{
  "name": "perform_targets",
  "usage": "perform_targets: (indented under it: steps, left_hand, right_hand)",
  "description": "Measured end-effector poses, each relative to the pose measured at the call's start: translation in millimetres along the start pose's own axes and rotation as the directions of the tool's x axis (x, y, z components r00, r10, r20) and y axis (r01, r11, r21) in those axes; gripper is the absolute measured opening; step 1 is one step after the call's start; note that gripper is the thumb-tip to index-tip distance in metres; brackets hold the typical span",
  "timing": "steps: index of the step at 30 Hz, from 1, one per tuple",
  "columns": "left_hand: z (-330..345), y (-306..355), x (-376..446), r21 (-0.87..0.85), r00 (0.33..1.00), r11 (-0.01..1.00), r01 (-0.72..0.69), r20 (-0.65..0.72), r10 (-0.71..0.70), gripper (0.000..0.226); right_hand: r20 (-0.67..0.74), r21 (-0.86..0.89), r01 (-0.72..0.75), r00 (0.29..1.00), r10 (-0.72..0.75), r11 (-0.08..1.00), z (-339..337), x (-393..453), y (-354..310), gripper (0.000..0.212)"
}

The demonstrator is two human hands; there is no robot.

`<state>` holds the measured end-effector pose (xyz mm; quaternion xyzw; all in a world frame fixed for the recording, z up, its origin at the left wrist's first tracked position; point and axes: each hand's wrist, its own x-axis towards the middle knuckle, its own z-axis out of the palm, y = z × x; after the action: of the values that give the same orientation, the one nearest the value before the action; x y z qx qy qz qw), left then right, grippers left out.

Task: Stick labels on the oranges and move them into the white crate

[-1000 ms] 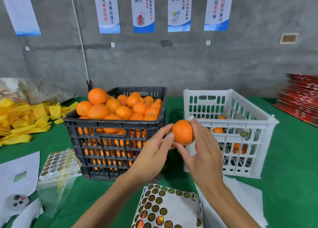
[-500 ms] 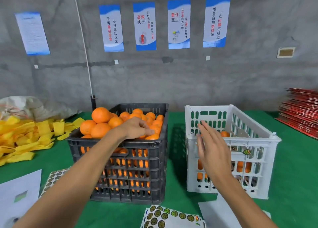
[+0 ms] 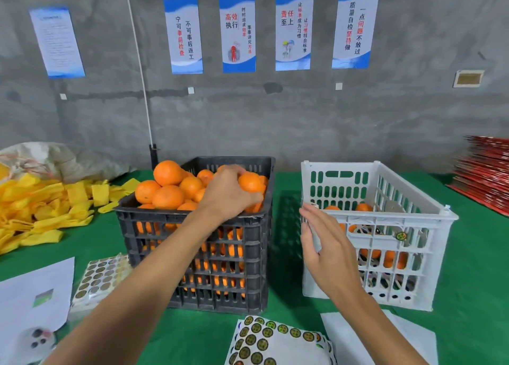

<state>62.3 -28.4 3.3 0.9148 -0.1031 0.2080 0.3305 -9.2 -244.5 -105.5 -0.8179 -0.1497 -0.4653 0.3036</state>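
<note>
My left hand curls round a round orange atop the full black plastic crate. My right hand hangs open, empty, against the white slatted crate, nearer the round-label sheet just below.

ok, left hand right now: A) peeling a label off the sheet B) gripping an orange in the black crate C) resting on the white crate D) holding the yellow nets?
B: the left hand curls around an orange at the top of the black crate.
</note>
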Motion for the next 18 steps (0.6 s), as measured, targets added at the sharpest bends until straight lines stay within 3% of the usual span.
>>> perform_targets:
  steps: [2, 4, 7, 10, 13, 15, 18]
  left_hand:
    - [6.4, 5.7, -23.5, -0.179, 0.938, 0.971, -0.159, -0.333, 0.092, 0.061]
    - [14.4, 13.0, -49.5, -0.282, 0.885, 0.907, -0.314, -0.432, 0.173, 0.062]
    - [41.7, 10.3, -97.9, -0.395, 0.898, 0.821, -0.411, -0.328, 0.292, 0.063]
    - [78.5, -15.9, -141.1, -0.406, 0.924, 0.832, -0.379, -0.214, 0.316, 0.065]
    - [108.0, -51.3, -167.3, -0.452, 0.978, 0.878, -0.157, 0.050, 0.201, 0.062]
    - [121.6, -72.2, -183.8, -0.524, 0.960, 0.850, 0.045, 0.257, 0.108, 0.055]
    - [132.8, -98.9, -203.5, -0.565, 0.960, 0.803, 0.193, 0.277, -0.036, 0.059]
  right_hand:
    - [0.050, 0.080, -0.027, 0.998, 0.023, 0.996, -1.0, 0.7, -9.8, 0.043]
    - [0.133, 0.149, -0.069, 0.990, 0.049, 0.986, -1.5, 2.7, -21.3, 0.060]
    - [0.237, 0.249, -0.074, 0.971, 0.013, 0.966, -0.9, -3.4, -31.0, 0.086]
    - [0.377, 0.238, -0.125, 0.926, 0.027, 0.963, 5.0, -35.5, -28.5, 0.087]
    - [0.568, 0.129, -0.147, 0.822, 0.048, 0.981, 13.0, -81.2, -14.3, 0.087]
    - [0.677, 0.082, -0.186, 0.732, 0.082, 0.979, 17.0, -109.1, -6.5, 0.081]
    - [0.741, 0.081, -0.379, 0.641, 0.198, 0.922, 21.0, -136.0, -0.7, 0.067]
